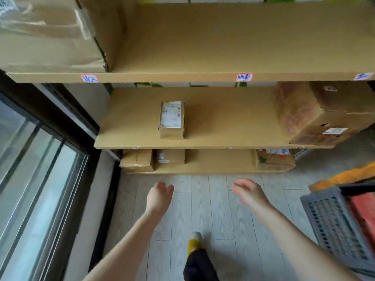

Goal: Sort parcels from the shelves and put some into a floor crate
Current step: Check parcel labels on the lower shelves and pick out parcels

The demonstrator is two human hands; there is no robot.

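A small brown parcel (172, 119) with a white label lies alone in the middle of the second shelf (125, 136). A large cardboard box (316, 112) fills that shelf's right end. Another big box (50, 33) sits at the left of the top shelf (223, 47). Three small parcels lie on the bottom shelf: two at the left (137, 160) (170, 157) and one at the right (274, 160). My left hand (159, 195) and my right hand (248, 192) reach forward over the floor below the shelves, both empty with relaxed fingers. The grey floor crate (332, 222) stands at the right edge.
A glass sliding door with a dark frame (40, 159) runs along the left. Something red lies inside the crate and an orange object (345, 177) sits behind it. My foot in a yellow sock (193, 243) stands on the pale wood floor (213, 209).
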